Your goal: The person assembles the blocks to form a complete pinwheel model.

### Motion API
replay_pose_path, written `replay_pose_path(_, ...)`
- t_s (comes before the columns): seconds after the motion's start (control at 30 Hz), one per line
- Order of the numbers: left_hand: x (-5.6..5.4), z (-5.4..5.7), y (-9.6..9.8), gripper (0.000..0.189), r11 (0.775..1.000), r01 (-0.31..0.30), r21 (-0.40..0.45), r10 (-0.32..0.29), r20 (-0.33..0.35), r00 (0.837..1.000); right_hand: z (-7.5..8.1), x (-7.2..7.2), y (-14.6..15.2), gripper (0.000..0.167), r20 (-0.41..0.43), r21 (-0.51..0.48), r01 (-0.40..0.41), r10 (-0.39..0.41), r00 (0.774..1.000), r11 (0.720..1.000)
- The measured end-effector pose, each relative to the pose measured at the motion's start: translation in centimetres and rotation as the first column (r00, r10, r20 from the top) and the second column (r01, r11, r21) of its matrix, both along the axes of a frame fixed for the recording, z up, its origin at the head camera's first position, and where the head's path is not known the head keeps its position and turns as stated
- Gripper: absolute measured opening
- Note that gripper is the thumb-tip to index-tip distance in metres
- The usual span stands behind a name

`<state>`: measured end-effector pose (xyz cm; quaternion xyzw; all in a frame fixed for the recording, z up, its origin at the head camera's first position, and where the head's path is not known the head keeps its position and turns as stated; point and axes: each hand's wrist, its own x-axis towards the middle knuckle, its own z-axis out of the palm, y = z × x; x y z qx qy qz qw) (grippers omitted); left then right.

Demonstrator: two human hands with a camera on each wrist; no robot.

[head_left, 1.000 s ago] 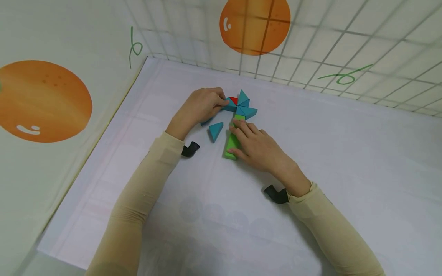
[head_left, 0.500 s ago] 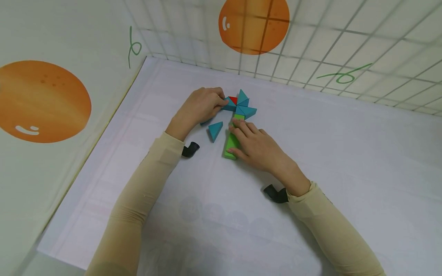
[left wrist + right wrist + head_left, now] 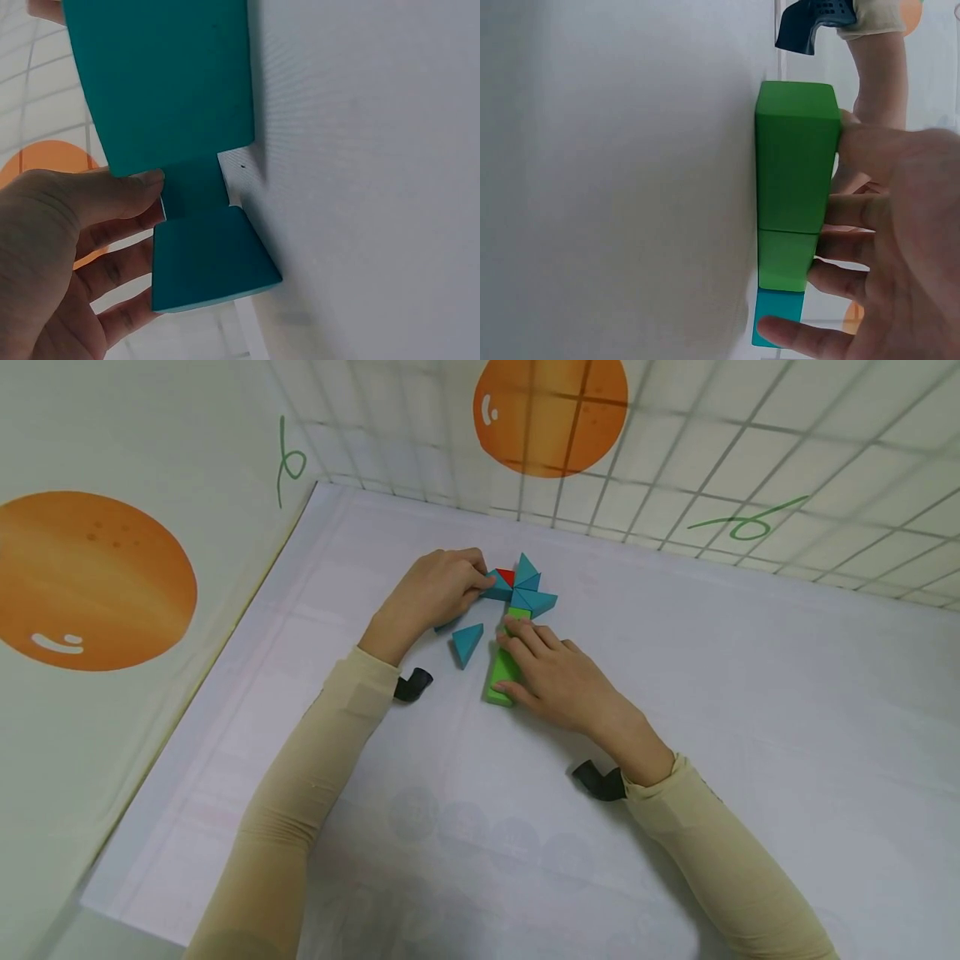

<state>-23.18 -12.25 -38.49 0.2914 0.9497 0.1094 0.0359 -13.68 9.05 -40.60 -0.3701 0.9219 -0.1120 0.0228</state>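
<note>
My left hand (image 3: 435,589) pinches a blue triangular block (image 3: 497,591) at the left of a pinwheel-like cluster. That cluster holds a red triangular block (image 3: 507,577) and several more blue ones, such as the pointed block (image 3: 527,567) at its top. Below it, two green blocks (image 3: 795,172) lie end to end in a line. Fairly straight fingers of my right hand (image 3: 566,681) rest along them, and in the right wrist view one fingertip touches a blue block (image 3: 780,300). A loose blue triangular block (image 3: 467,645) lies between the hands. Another blue block (image 3: 447,625) is mostly hidden by my left hand.
Black curved pieces (image 3: 414,685) stick out from both sleeve cuffs. Everything lies on a white sheet (image 3: 750,693). Walls with orange prints stand to the left and behind; a wire grid (image 3: 697,468) runs along the back.
</note>
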Motion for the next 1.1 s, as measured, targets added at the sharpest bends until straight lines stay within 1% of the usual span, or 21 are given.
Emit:
replay_pose_path(0.47, -0.01, -0.16, -0.08, 0.028, 1.000, 0.013, 0.014, -0.013, -0.031, 0.999, -0.09, -0.06, -0.03, 0.064, 0.001, 0.009, -0.001, 0.001, 1.000, 1.000)
replay_pose_path(0.9, -0.21, -0.21, -0.17, 0.031, 1.000, -0.003, 0.011, 0.003, 0.002, 1.000, -0.08, -0.10, -0.10, 0.064, 0.004, 0.014, 0.000, 0.000, 1.000, 1.000)
replay_pose_path(1.0, -0.24, 0.04, -0.36, 0.030, 1.000, 0.007, 0.014, -0.007, -0.021, 1.000, 0.03, -0.09, -0.07, 0.065, 0.012, 0.013, 0.002, -0.002, 1.000, 1.000)
replay_pose_path(1.1, -0.27, 0.59, -0.70, 0.028, 1.000, 0.003, 0.019, -0.003, -0.036, 0.999, 0.08, -0.08, -0.04, 0.066, 0.021, 0.011, 0.005, -0.005, 1.000, 1.000)
